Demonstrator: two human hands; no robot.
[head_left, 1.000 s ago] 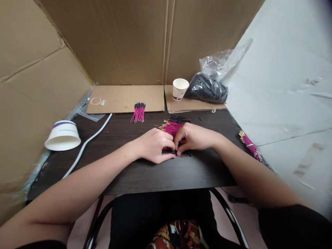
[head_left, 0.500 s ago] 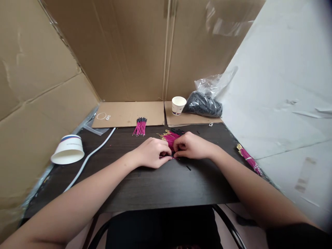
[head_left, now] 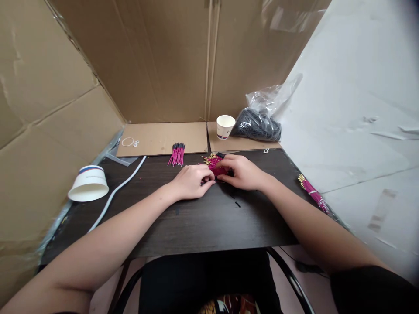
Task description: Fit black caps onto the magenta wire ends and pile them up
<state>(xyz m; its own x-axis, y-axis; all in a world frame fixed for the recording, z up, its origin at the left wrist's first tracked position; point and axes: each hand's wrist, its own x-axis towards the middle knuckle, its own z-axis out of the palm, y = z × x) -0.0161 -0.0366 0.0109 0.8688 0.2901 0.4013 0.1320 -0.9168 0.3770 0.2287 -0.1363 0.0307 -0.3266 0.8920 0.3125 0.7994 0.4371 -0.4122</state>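
My left hand is closed in a pinch near the middle of the dark table. A thin wire shows faintly at its fingertips, mostly hidden by the fingers. Just to the right, my right hand reaches over a pile of magenta wires with gold-coloured ends, its thumb and index finger apart. Some black pieces show beneath that hand and beside the pile. Nearer the front lies a short black tube, loose on the tabletop.
Magenta wires with black sleeves lie at the cardboard's edge. A paper cup stands by a bag of black tubing. Left are a tipped paper cup and a grey cable; right, a tied wire bundle.
My thumb and index finger on the right have moved apart over the pile. The left hand keeps its pinch. The whole view has shifted slightly.
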